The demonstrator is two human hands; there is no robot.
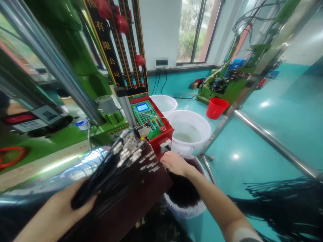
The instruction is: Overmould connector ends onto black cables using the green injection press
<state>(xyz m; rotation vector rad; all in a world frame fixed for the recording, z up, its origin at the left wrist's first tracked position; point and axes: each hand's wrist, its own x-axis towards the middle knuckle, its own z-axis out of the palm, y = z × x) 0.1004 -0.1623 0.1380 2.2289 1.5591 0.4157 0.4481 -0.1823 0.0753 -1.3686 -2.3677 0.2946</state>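
My left hand point(60, 206) is closed around a bundle of thin black cables point(101, 178) with silvery connector ends point(128, 149). The bundle slants up and away over a dark brown board point(141, 198). Several loose cables with the same metal tips point(151, 163) lie on that board, to the right of the bundle. At the board's far right corner is my right hand point(175, 163), above a lined bin point(188, 211) and just below a switch or socket on a red control box point(165, 145). Its fingers are curled, and whatever lies between them is hidden.
A green machine point(83, 77) with steel columns fills the left. Its keypad panel point(147, 116) stands ahead. White tubs point(202, 129) and a red bucket point(217, 108) sit on the floor. A metal frame point(272, 143) crosses the right side, with black cables point(285, 205) hanging nearby.
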